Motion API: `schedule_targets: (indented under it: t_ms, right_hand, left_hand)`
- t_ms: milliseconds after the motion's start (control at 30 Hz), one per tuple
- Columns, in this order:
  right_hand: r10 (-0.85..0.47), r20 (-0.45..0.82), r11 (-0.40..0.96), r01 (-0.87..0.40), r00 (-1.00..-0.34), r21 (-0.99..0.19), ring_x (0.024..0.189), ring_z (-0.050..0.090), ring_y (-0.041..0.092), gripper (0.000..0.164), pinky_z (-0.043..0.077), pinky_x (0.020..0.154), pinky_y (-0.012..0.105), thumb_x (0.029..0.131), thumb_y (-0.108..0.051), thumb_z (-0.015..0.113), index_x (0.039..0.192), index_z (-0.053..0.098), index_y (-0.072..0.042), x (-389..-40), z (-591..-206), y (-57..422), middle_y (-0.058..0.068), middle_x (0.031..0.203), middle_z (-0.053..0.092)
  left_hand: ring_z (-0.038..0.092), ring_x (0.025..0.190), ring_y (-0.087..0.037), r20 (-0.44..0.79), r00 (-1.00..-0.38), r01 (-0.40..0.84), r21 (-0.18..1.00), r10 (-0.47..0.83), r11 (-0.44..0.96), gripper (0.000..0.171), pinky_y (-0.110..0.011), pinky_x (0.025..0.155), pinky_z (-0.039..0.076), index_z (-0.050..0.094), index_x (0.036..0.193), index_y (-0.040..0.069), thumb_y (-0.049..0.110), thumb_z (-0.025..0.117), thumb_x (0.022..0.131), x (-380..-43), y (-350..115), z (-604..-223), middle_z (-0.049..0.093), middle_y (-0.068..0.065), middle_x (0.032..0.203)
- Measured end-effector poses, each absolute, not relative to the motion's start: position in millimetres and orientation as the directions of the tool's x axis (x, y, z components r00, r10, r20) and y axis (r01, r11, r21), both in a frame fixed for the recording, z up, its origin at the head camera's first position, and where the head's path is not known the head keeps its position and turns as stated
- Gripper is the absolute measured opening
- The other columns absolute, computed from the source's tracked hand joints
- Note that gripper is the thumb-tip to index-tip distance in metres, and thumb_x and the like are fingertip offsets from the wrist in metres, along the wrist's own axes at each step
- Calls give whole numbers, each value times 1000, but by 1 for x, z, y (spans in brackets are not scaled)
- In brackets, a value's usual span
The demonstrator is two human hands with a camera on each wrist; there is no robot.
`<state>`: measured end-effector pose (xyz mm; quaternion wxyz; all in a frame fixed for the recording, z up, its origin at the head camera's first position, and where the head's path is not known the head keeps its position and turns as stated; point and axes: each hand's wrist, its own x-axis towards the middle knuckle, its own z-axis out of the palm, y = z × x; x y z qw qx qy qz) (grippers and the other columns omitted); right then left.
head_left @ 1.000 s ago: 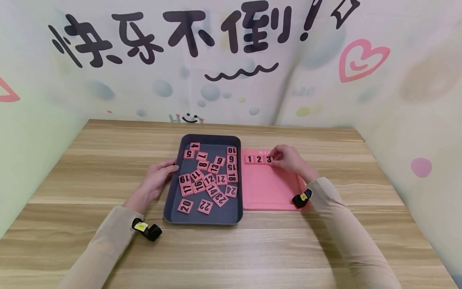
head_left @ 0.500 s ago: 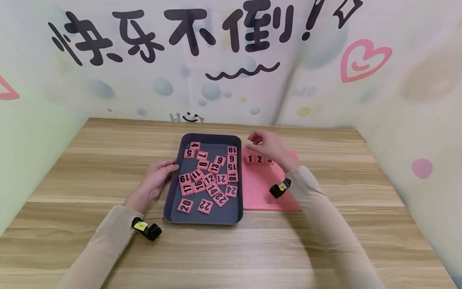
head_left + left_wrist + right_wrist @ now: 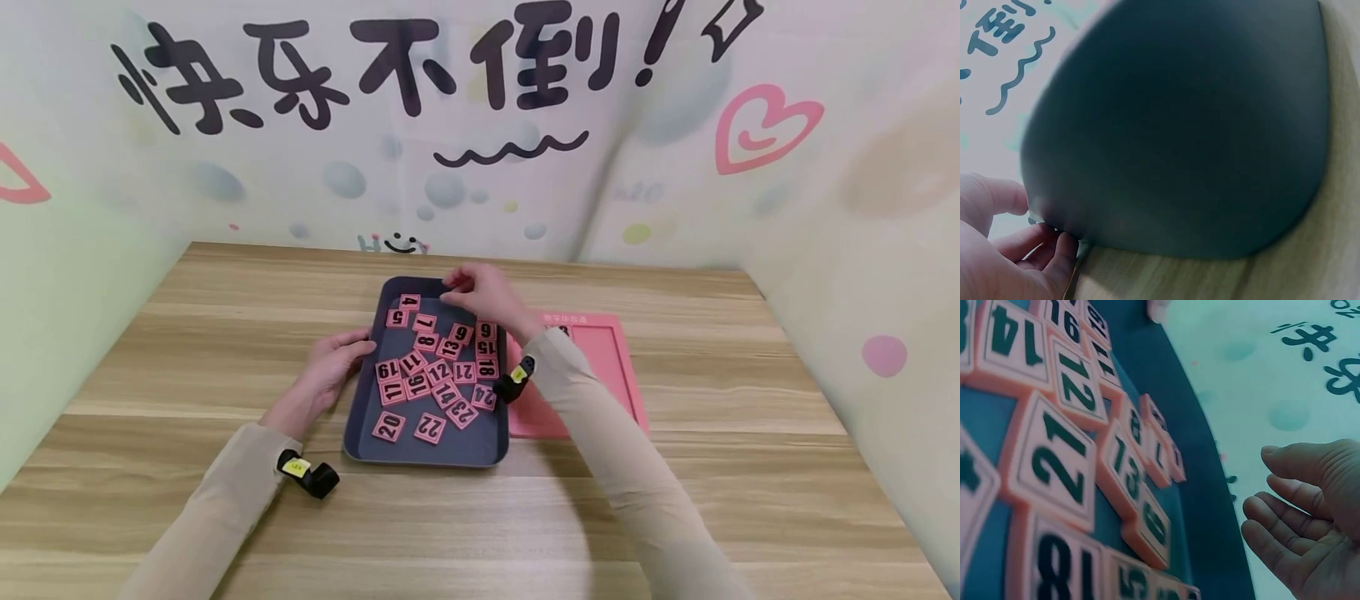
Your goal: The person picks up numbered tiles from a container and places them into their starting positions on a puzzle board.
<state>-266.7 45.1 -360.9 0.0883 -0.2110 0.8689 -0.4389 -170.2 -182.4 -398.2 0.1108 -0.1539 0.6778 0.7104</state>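
A dark grey tray (image 3: pixel 408 452) lies on the table, holding many pink number tiles, among them the 4 tile (image 3: pixel 409 302), the 5 tile (image 3: pixel 397 318) and the 20 tile (image 3: pixel 388 426). My left hand (image 3: pixel 327 372) grips the tray's left side, thumb over the rim and fingers below it, as the left wrist view shows. Over the tray's far right part hovers my right hand (image 3: pixel 489 298), its fingers loosely bent with nothing between them. In the right wrist view its thumb and fingers stand apart, beside the 21 tile (image 3: pixel 1060 459). My right hand hides the 10 tile.
Right of the tray lies a pink framed board (image 3: pixel 607 367). A number tile (image 3: pixel 562 331) near its top edge shows beside my right sleeve, which covers the others in that row. A printed cloth (image 3: pixel 345 217) hangs behind the wooden table (image 3: pixel 712 367).
My right hand has let go of the 3 tile in the board's top row and moved left to above the tray. My left hand has stayed on the tray's rim.
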Motion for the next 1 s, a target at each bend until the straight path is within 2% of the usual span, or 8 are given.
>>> schedule_targets:
  t_ms: [367, 500, 733, 1000]
  right_hand:
    - [-488, 38, 500, -314, -872, -807, 96, 60, 21, 29, 49, 80, 28, 88, -11, 65, 114, 63, 1, -271, -385, 12, 14, 107, 64]
    - [-480, 17, 526, -303, -877, -795, 97, 58, 21, 30, 48, 80, 30, 90, -13, 64, 117, 63, -1, -271, -388, 4, 13, 110, 63]
    - [-460, -54, 578, -253, -886, -775, 97, 56, 18, 30, 47, 80, 29, 91, -16, 62, 119, 62, -5, -269, -388, -5, 9, 112, 62]
    - [-480, -30, 668, -343, -877, -660, 99, 56, 20, 30, 46, 85, 31, 91, -15, 61, 119, 62, -3, -270, -392, -16, 11, 113, 60]
  left_hand:
    - [56, 94, -3, -368, -929, -367, 930, -45, -37, 47, -29, 101, 38, 39, 137, -5, 4, 53, 92, -170, -182, -399, 38, -21, 142]
    - [56, 90, -1, -369, -928, -368, 929, -45, -35, 47, -25, 96, 40, 40, 137, -5, 5, 53, 92, -171, -182, -399, 38, -21, 142]
    - [56, 94, -3, -378, -925, -377, 926, -42, -33, 47, -22, 93, 42, 40, 137, -4, 6, 52, 93, -169, -183, -397, 39, -20, 142]
    - [57, 89, -1, -366, -930, -364, 930, -39, -50, 47, -16, 82, 45, 40, 136, -6, 4, 52, 92, -170, -184, -397, 39, -21, 142]
